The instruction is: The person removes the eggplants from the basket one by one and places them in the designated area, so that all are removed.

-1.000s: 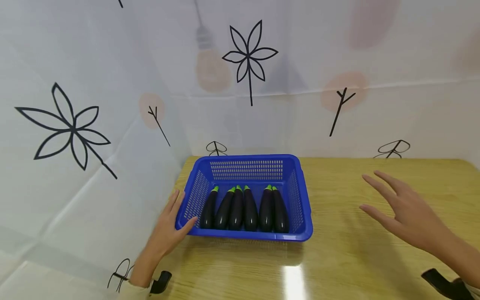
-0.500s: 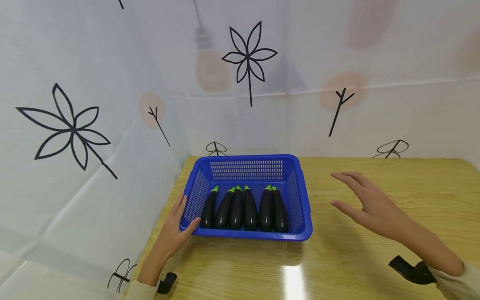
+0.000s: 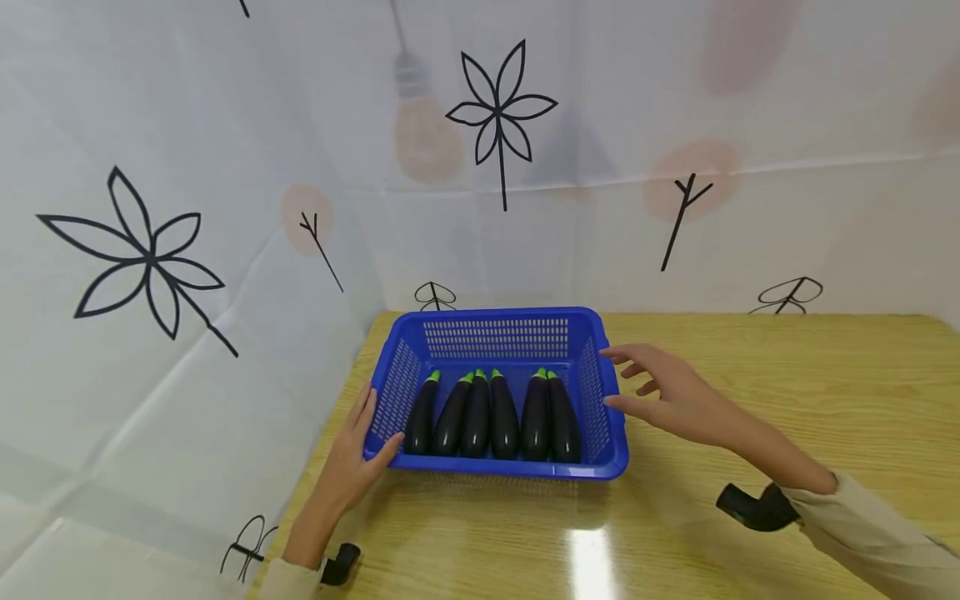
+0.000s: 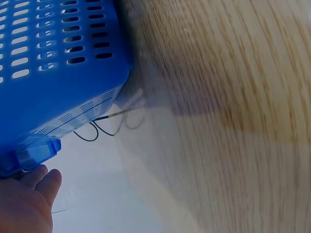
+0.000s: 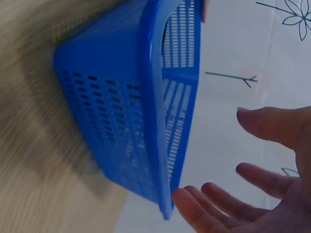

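A blue plastic basket (image 3: 510, 468) with slotted walls holds several dark eggplants (image 3: 505, 421) with green stem ends, lying side by side. At its left side my left hand (image 3: 348, 462) touches the rim, fingers along the outside and thumb over the front left corner. The left wrist view shows these fingers (image 4: 48, 187) against the rim, partly cut off by the frame edge. My right hand (image 3: 667, 396) is at the basket's right rim, thumb and fingers spread apart. From the right wrist view, its fingers (image 5: 194, 208) are close to the rim; contact is unclear.
The basket stands on a light wooden table (image 3: 787, 400), near its left edge. A white cloth (image 3: 600, 242) printed with leaves and twigs hangs behind and to the left. Both wrists wear black straps (image 3: 757, 507).
My right hand has moved left across the table, up to the basket's right rim. My left hand has shifted slightly right against the left rim. The eggplants stay in place within the basket.
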Motion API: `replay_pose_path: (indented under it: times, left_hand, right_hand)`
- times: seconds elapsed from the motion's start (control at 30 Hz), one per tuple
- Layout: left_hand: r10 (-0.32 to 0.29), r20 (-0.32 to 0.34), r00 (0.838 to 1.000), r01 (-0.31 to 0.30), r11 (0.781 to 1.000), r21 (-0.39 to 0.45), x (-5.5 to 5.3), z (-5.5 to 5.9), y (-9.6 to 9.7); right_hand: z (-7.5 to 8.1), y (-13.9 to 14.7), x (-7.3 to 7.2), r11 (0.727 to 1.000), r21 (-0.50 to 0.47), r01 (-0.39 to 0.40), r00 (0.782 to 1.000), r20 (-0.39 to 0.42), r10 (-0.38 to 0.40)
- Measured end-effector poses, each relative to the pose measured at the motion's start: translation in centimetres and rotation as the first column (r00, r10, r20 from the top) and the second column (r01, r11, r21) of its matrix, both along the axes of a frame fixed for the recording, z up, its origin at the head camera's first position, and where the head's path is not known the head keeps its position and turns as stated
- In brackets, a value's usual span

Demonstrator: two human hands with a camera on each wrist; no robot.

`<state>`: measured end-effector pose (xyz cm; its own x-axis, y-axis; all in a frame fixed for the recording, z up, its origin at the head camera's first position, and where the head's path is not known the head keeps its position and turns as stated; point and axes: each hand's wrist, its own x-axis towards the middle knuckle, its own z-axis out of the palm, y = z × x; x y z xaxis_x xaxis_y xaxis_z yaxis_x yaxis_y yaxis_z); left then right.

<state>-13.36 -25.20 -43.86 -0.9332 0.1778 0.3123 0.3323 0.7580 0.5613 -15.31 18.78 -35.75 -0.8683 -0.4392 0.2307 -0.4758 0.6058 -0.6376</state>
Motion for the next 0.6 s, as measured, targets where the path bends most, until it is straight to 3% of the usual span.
replay_pose_path:
  times: [0.33, 0.53, 0.6]
  left_hand:
    - [-0.010, -0.022, 1.000, 0.011, 1.000, 0.028, 0.0, -0.1, -0.1]
    - [-0.015, -0.041, 0.999, 0.016, 1.000, 0.025, -0.1, -0.3, -0.1]
    - [-0.012, -0.041, 0.999, 0.013, 1.000, 0.024, -0.2, -0.3, -0.1]
  right_hand:
    - [0.1, -2.1, -2.0, 0.999, -0.034, 0.009, 0.976, 0.220, -0.002]
    - [0.2, -3.2, -3.1, 0.998, -0.057, 0.011, 0.937, 0.348, 0.010]
    - [0.2, -3.6, -3.5, 0.997, -0.077, 0.009, 0.913, 0.406, 0.023]
